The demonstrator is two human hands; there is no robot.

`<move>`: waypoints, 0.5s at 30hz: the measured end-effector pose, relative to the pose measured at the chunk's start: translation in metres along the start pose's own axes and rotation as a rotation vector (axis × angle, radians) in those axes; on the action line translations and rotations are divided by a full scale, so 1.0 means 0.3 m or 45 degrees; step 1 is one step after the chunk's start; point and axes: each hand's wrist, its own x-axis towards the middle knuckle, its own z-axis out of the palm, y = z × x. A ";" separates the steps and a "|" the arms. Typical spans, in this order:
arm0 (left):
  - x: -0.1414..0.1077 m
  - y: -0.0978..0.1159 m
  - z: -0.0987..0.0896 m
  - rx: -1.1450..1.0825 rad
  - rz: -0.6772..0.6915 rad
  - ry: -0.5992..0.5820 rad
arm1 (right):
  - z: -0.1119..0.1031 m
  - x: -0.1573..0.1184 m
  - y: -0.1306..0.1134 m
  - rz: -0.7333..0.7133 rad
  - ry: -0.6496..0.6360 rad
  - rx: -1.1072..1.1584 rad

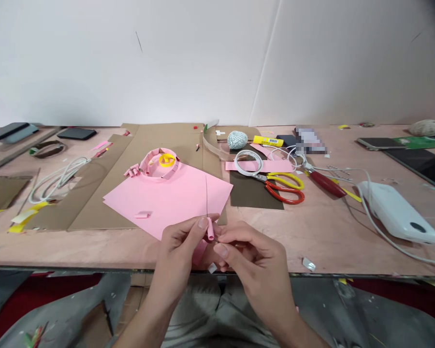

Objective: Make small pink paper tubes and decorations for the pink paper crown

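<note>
Between my hands is a small rolled pink paper tube (210, 230). A thin dark wire or stick (206, 193) rises behind it from my fingers. My left hand (179, 249) pinches the tube between thumb and fingertips. My right hand (257, 256) is closed in a pinch at the tube's lower right; what it holds there is too small to make out. Beneath lie pink paper sheets (177, 200), with one loose pink roll (143, 214) on them. Behind, a pink paper ring (176, 167) encircles a yellow tape roll (166, 165), beside several small pink rolls (132, 170).
Cardboard (94, 205) lies under the paper. To the right are red-and-yellow-handled scissors (275, 191), a white tape roll (238, 166), a yellow glue stick (268, 141), a patterned stone (237, 140), a red-handled tool (326, 184) and a white power bank (402, 208) with cables.
</note>
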 end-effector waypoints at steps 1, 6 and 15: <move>0.002 -0.001 -0.001 0.012 -0.002 -0.011 | -0.001 -0.001 -0.001 -0.036 0.006 -0.039; 0.011 0.006 0.001 -0.008 -0.077 -0.031 | 0.000 -0.003 -0.006 -0.085 0.005 -0.151; 0.007 0.015 0.001 -0.176 -0.074 0.031 | -0.005 -0.010 0.002 -0.022 -0.075 -0.107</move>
